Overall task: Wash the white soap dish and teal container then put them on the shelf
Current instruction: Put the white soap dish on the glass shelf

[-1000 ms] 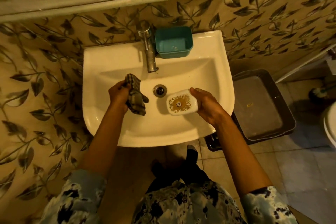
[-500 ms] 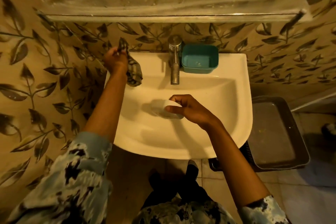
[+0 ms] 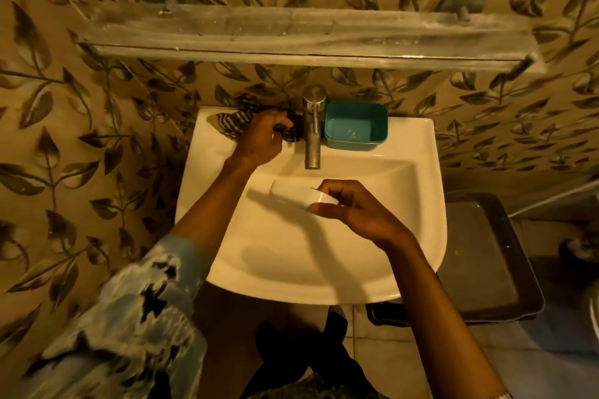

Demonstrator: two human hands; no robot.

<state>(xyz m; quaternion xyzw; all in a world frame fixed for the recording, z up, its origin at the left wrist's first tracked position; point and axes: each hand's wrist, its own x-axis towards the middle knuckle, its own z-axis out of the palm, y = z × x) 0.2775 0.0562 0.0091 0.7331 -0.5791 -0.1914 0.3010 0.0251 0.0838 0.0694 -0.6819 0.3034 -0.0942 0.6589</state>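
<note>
The right hand (image 3: 353,214) pinches the white soap dish (image 3: 291,196) by one end, thumb and fingers curled round its rim, and holds it tipped on its side over the basin, just below the spout of the tap (image 3: 312,133). The left hand (image 3: 262,139) is at the back left ledge of the sink (image 3: 421,204), fingers curled over the checked cloth (image 3: 233,123), which lies bunched against the wall beside the tap's base. A second ago that cloth hung from the left hand over the basin, next to a dish held face up. Now it is down on the ledge and the dish has been turned over, which suggests the wiping is done and a rinse comes next, though no water runs. The left hand looks placed to free itself for the tap. The teal container (image 3: 356,125) sits on the ledge just right of the tap, apparently unwashed. The glass shelf (image 3: 291,32) above holds neither item. A dark tray (image 3: 486,253) lies beside the sink.
</note>
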